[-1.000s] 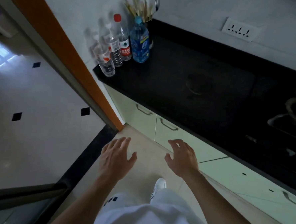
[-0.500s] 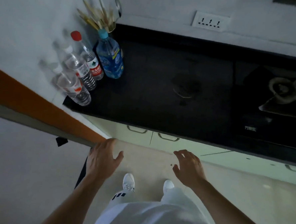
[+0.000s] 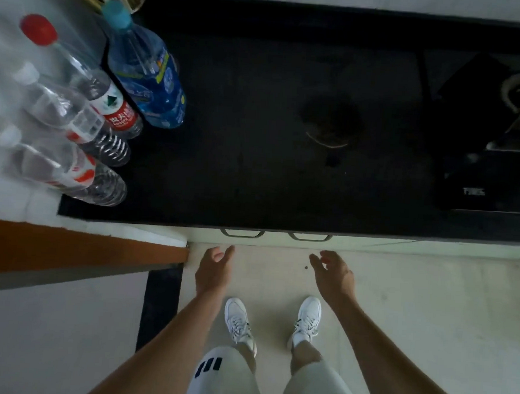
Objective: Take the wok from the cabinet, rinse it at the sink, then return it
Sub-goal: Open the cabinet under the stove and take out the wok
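Since the earlier frame, both hands had advanced to the cabinet doors; view swung overhead. Wok not visible, presumably behind the doors. Left hand and right hand, each grip apart and empty, hovered below the two door handles. Risk: water bottles crowding the black tabletop edge could topple if jolted.
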{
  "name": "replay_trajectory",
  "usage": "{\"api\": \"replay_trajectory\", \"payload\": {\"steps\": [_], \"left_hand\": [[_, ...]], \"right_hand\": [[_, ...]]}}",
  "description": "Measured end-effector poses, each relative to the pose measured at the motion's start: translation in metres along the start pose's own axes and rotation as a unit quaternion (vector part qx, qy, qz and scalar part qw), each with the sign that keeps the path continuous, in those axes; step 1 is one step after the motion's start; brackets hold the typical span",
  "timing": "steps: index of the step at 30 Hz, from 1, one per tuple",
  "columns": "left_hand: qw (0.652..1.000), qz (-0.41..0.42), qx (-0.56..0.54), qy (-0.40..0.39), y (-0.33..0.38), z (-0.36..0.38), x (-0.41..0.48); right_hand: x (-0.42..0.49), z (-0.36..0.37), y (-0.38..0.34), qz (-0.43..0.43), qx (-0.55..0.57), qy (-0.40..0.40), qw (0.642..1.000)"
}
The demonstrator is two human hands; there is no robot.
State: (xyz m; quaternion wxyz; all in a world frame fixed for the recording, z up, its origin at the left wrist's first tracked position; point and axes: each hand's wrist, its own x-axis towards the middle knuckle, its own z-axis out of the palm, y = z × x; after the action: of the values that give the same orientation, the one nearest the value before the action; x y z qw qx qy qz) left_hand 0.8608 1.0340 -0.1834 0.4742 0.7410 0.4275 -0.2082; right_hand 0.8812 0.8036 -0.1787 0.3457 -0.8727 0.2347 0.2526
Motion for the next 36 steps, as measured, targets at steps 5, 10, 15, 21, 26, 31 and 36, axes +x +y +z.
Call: {"api": "replay_trajectory", "payload": {"steps": [5, 10, 15, 21, 26, 31, 36], "left_hand": [[0.998, -0.006, -0.058, 0.025, 0.002, 0.029, 0.024], [0.994, 0.002, -0.084, 0.069, 0.011, 0.046, 0.04], [0.991, 0.003, -0.092, 0.099, 0.006, 0.053, 0.042], [0.991, 0.02, -0.105, 0.082, -0.01, 0.041, 0.019], [0.99, 0.028, -0.113, 0.08, -0.042, 0.026, 0.004], [0.988, 0.08, -0.086, 0.101, -0.078, 0.006, -0.006], [0.987, 0.105, -0.024, 0.122, -0.106, -0.004, -0.033]], "right_hand": [[0.024, 0.03, -0.005, 0.042, 0.108, 0.028, 0.993], [0.046, 0.046, -0.011, 0.099, 0.206, 0.06, 0.972], [0.051, 0.051, -0.012, 0.121, 0.262, 0.1, 0.952], [0.029, 0.053, 0.002, 0.104, 0.252, 0.116, 0.955], [0.012, 0.047, 0.019, 0.088, 0.231, 0.132, 0.96], [-0.006, 0.048, 0.05, 0.08, 0.208, 0.134, 0.965], [-0.031, 0.041, 0.095, 0.062, 0.157, 0.128, 0.977]]}}
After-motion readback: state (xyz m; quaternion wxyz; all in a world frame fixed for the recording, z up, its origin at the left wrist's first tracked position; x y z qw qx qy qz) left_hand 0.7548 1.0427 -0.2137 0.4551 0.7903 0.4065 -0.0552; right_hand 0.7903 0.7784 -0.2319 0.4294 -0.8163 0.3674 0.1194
